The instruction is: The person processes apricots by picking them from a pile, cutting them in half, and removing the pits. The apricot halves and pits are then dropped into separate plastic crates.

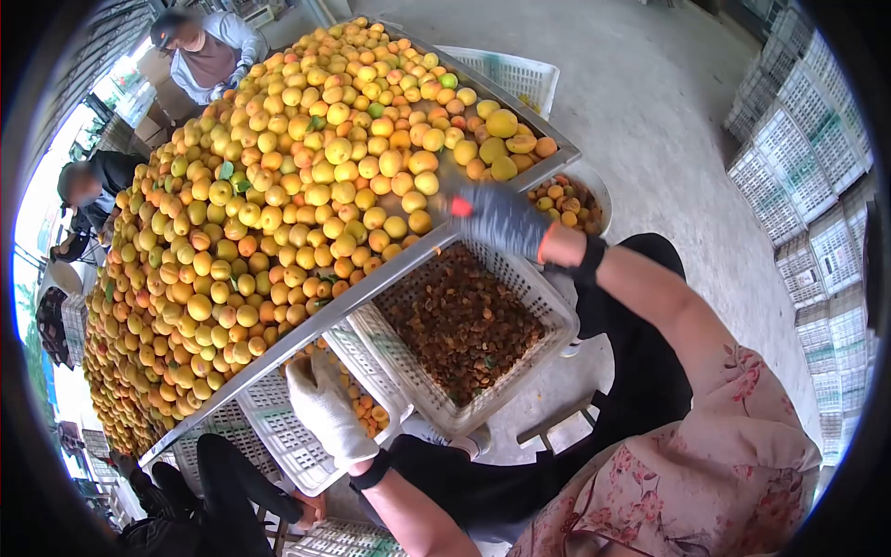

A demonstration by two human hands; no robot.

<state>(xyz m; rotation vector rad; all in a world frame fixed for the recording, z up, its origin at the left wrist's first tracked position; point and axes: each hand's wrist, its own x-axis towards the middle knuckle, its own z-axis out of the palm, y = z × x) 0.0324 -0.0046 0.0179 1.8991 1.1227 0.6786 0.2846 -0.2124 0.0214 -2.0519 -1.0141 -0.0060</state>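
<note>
A seated worker in a floral sleeve reaches the right hand (497, 218), in a dark grey glove with a red fingertip, to the metal rim of a sorting table (371, 286). The fingers curl at the near edge of the heap of apricots (306, 176); motion blur makes it impossible to tell whether they grip a fruit. Directly beneath that hand a white crate of brown stones (464, 325) sits tucked under the table edge, and just beyond the hand is a basin of apricots (568, 202). The left hand (325, 408), in a white glove, lies lower down, below the table rim, with its fingers stretched out together and nothing visibly held. It rests over the rim of a second white crate (278, 432), which holds orange fruit beside the fingers. The yellow and orange heap stretches away from both hands across the whole table. On the far side of it, well apart from the worker's hands, two other people (209, 46) bend over the fruit. Past the right hand an empty crate (506, 76) stands on the concrete floor, and stacked crates (807, 176) line the wall to that hand's outer side
</note>
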